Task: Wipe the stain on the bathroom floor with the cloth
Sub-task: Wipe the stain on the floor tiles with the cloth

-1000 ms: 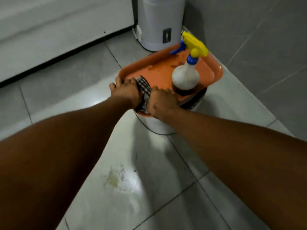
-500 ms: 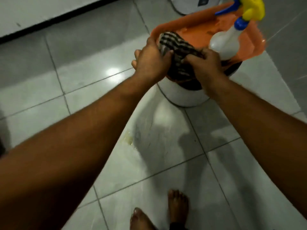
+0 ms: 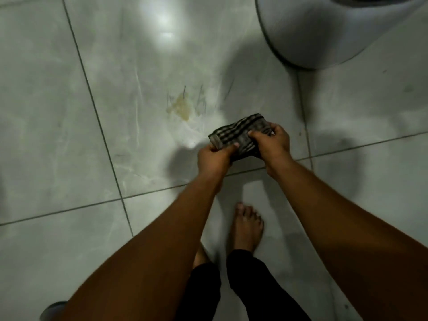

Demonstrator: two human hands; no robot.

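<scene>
Surroundings: a white rounded container (image 3: 324,31) stands at the upper right of the floor (image 3: 58,112), its curved base edge well apart from the stain (image 3: 181,106). A bare foot (image 3: 246,225) is planted on the tile below the hands, toes pointing toward the stain; the other foot is mostly hidden behind the left forearm. Dark trouser legs (image 3: 254,286) show at the bottom. A small pale rounded object sits at the lower left edge, too cut off to identify. Nothing lies between the hands and the stain.

Materials: the floor is glossy pale grey tile with faint marbling, dark grout lines and a bright light reflection near the top. The stain is a yellowish irregular patch, with thin dark scratch-like marks just beside it. The cloth (image 3: 238,135) is a soft, folded, dark-and-light checked fabric.

Grip: the left hand (image 3: 214,158) pinches the cloth's near left end, thumb on top; the right hand (image 3: 272,142) has its fingers closed over the right end. The cloth is held above the floor, just right of and below the stain, not touching it.

Room: open tile extends left and above the stain; a grout line runs under the wrists.
</scene>
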